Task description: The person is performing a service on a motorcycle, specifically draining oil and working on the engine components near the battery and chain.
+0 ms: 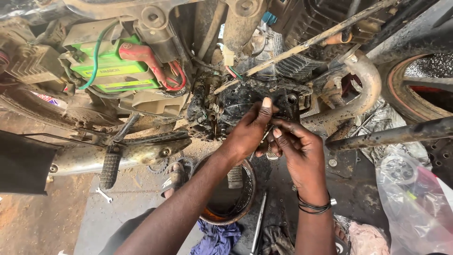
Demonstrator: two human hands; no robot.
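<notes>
Two bare hands met at the middle of the head view, in front of a greasy black engine case (pixel 245 101) on a mud-caked motorcycle.

Materials, head view: the engine case was dark, oily and rough with grime. A bent exhaust pipe (pixel 363 89) ran to its right, dull metal coated in dried mud. A green plastic battery (pixel 113 66) sat at upper left, with a red rubber terminal cover (pixel 141 54) and a green wire looping over it. A ribbed rubber footpeg (pixel 110 170) hung below the frame. A round rusted pan (pixel 245 203) holding dark oil stood on the ground under the hands. A long metal rod (pixel 258 222) lay beside the pan, a blue rag (pixel 217 238) near its lower rim. A small flat wrench (pixel 104 194) lay on the sandy floor at left. A clear crinkled plastic bag (pixel 415 203) occupied the lower right.

Hand pose: the left hand (pixel 247 134) reached up from lower left, forearm extended, fingers curled together and thumb raised toward the case. The right hand (pixel 299 151) came up from below, wrist carrying black bands (pixel 315 205), thumb and forefinger pressed together, pinching a small pale metal part (pixel 271 151) between the two hands, just below the engine case. The part's exact shape could not be resolved. Both hands touched at the fingertips.
</notes>
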